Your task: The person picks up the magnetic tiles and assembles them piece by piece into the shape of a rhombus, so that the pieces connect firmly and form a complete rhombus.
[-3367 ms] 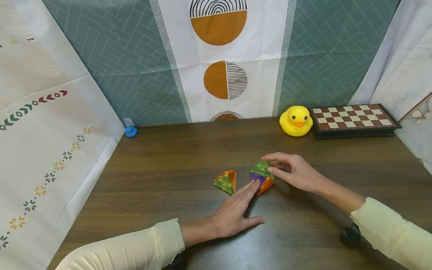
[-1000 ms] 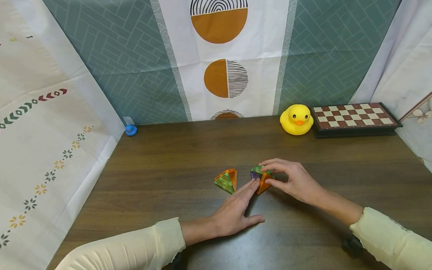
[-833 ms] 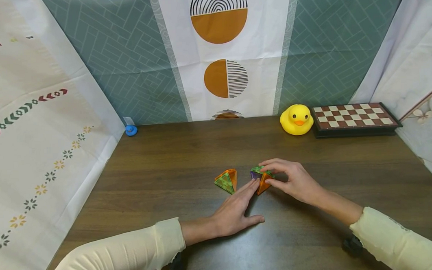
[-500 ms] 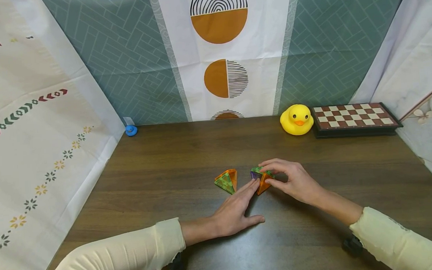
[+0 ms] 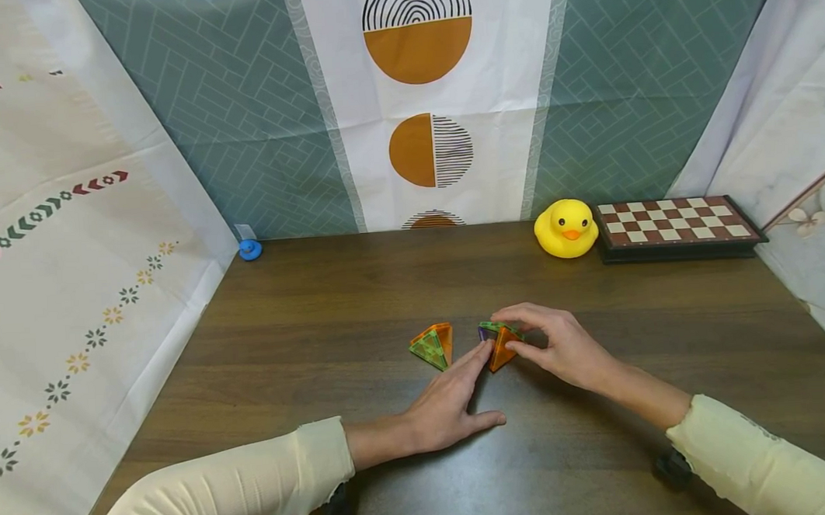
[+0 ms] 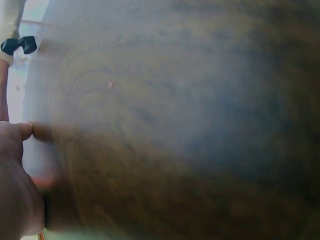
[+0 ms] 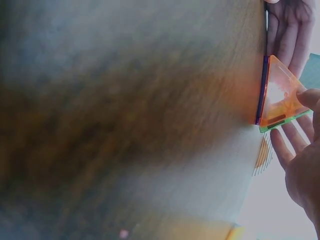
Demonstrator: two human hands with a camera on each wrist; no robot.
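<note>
Near the table's middle, my right hand [image 5: 564,344] pinches an orange triangular magnetic tile [image 5: 504,351] and a green tile [image 7: 280,123] between thumb and fingers. Both tiles lean up from a purple tile [image 7: 261,92] that lies on the table. In the right wrist view my thumb presses the orange face, while the fingers are at the green tile. My left hand [image 5: 443,411] lies palm down with straight fingers, their tips at the purple tile. Just left of it sit a second green triangular tile [image 5: 429,351] and more orange tile [image 5: 445,337], apart from the held group.
A yellow rubber duck [image 5: 566,229] and a checkered board box [image 5: 677,228] stand at the back right of the brown wooden table [image 5: 316,294]. A small blue duck [image 5: 249,250] sits at the back left corner. Patterned cloths hang behind and at the sides.
My right hand has moved from the green tile's far edge onto the orange and green tiles, which now stand steeper. The left hand has stayed put.
</note>
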